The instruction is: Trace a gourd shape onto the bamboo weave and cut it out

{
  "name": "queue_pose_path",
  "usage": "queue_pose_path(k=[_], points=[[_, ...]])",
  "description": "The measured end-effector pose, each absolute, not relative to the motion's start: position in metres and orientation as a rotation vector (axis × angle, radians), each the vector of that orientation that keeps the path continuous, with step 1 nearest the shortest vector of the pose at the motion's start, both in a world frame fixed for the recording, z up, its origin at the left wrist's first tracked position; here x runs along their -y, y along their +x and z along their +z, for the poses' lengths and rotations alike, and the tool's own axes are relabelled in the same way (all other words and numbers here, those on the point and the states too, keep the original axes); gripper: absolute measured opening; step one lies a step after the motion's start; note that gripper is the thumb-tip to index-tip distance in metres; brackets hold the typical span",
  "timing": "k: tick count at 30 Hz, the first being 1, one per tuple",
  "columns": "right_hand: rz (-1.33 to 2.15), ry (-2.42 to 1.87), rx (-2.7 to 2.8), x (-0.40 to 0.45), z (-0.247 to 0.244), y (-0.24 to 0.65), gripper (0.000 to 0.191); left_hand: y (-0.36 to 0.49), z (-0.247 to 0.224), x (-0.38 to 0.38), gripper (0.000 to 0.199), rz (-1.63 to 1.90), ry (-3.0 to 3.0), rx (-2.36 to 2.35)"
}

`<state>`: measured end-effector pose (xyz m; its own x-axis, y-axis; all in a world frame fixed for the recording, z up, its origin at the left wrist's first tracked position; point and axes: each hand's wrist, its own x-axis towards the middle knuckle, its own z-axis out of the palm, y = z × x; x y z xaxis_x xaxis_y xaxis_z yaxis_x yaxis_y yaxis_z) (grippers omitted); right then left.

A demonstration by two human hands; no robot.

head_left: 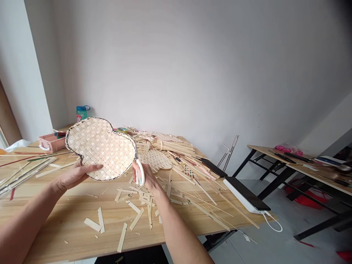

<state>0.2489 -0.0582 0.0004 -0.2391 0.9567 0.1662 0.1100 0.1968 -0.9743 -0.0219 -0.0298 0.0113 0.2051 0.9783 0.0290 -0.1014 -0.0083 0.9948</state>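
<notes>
A woven panel of pale flat strips (101,150), shaped in two rounded lobes with a dark line along its rim, is held up above the table. My left hand (79,174) grips its lower left edge, the thumb lying across the front. At the panel's right edge, my right hand (145,176) holds white-handled scissors (140,172); their blades point up along the rim and are mostly hidden. Cut strip offcuts (134,209) lie scattered on the table below. Behind my right hand rests another woven piece (156,160).
Bundles of long strips (176,146) cover the table's back. A pink basket (48,142) and a blue-lidded bottle (81,113) stand at the back left; thin strips (24,176) lie at left. A phone (249,192) on a white block sits at the right edge. Another table (302,168) stands right.
</notes>
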Motion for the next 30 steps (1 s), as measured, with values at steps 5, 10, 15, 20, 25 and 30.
queue_pose_path(k=[5,10,15,20,25,30], points=[[1.138,-1.021,1.554,0.057,-0.001,0.249,0.058,-0.024,0.012,0.029,0.070,1.111,1.237,-0.968],[1.075,-1.055,1.558,0.055,-0.003,0.249,0.057,-0.025,0.011,0.029,0.068,1.109,1.207,-0.970],[1.093,-1.049,1.542,0.056,-0.003,0.250,0.055,-0.027,0.013,0.030,0.081,1.121,1.207,-0.964],[1.069,-1.057,1.537,0.056,-0.003,0.249,0.053,-0.029,0.012,0.029,0.079,1.097,1.241,-0.934],[1.068,-1.073,1.531,0.056,-0.004,0.248,0.054,-0.031,0.012,0.027,0.082,1.101,1.250,-0.916],[1.053,-1.082,1.550,0.057,-0.002,0.248,0.057,-0.033,0.013,0.027,0.085,1.116,1.231,-0.930]])
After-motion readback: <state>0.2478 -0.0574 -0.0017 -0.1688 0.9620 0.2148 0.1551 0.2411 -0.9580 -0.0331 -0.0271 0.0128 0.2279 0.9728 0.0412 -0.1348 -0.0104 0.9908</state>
